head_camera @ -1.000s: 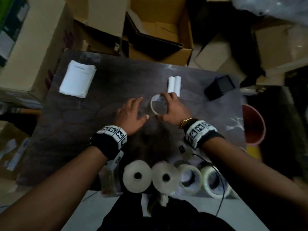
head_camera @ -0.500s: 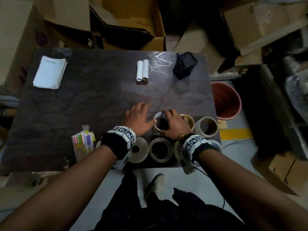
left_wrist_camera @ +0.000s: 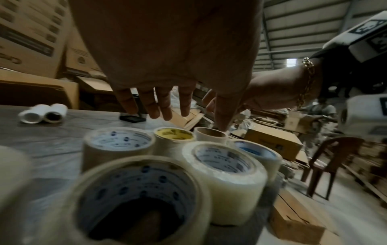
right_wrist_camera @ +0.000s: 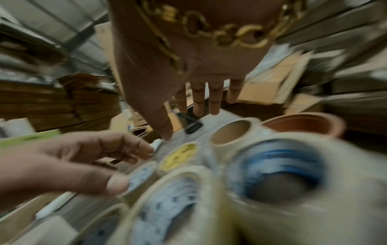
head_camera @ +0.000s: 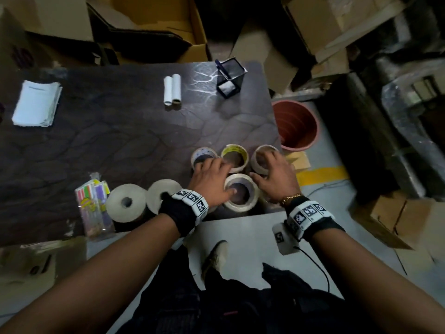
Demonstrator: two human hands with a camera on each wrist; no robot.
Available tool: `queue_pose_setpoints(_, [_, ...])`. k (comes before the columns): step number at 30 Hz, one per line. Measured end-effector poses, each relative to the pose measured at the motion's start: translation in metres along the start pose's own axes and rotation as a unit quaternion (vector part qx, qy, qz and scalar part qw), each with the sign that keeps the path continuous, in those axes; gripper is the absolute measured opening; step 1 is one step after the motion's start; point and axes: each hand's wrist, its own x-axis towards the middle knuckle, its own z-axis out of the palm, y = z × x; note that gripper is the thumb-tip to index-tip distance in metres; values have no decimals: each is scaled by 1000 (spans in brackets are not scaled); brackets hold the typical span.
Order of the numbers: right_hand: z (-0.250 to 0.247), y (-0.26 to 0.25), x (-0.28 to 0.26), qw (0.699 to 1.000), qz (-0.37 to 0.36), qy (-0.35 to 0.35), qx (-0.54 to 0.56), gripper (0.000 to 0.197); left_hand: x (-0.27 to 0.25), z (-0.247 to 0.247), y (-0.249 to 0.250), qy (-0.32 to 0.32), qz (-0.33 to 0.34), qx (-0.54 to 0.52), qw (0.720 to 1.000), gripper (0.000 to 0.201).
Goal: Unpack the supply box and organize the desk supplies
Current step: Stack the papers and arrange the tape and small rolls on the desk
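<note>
Several tape rolls stand bunched at the table's front right: a blue-core roll (head_camera: 203, 155), a yellow-core roll (head_camera: 234, 154), a brown-core roll (head_camera: 263, 155) and a clear roll (head_camera: 240, 191). My left hand (head_camera: 212, 175) hovers over the blue-core roll (left_wrist_camera: 118, 140) with its fingers (left_wrist_camera: 159, 102) straight and holding nothing. My right hand (head_camera: 274, 169) is spread above the brown-core roll (right_wrist_camera: 230, 131), its fingers (right_wrist_camera: 205, 99) straight; I cannot tell whether it touches. Two solid white rolls (head_camera: 126, 202) stand to the left.
A pack of coloured markers (head_camera: 94, 206) lies at the front left, a white paper stack (head_camera: 36, 103) at the far left, two white tubes (head_camera: 172, 90) and a black mesh pen holder (head_camera: 230, 77) at the back. A red bucket (head_camera: 295, 124) stands right of the table, and an open cardboard box (head_camera: 154, 27) behind it.
My right hand carried a tape roll from the table's middle to the bunch at the front right and let go. Both hands now spread over the rolls.
</note>
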Motion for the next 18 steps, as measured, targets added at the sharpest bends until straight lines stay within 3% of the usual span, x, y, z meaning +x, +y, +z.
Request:
queue_pose_setpoints(3, [-8, 32, -29, 998, 52, 0, 20, 65, -1, 13, 27, -20, 22, 50, 998, 84])
queue_pose_setpoints(9, [12, 57, -58, 989, 100, -110, 6, 103, -7, 34, 47, -41, -18, 90, 995, 121])
queue_pose_setpoints(12, [26, 56, -58, 987, 111, -115, 22, 109, -9, 39, 50, -40, -23, 99, 994, 114])
queue_pose_setpoints(15, [29, 55, -57, 988, 113, -92, 46, 100, -11, 43, 49, -27, -23, 82, 996, 101])
queue_pose_setpoints(18, [15, 54, -59, 989, 116, -72, 50, 95, -13, 39, 46, -6, -23, 44, 999, 101])
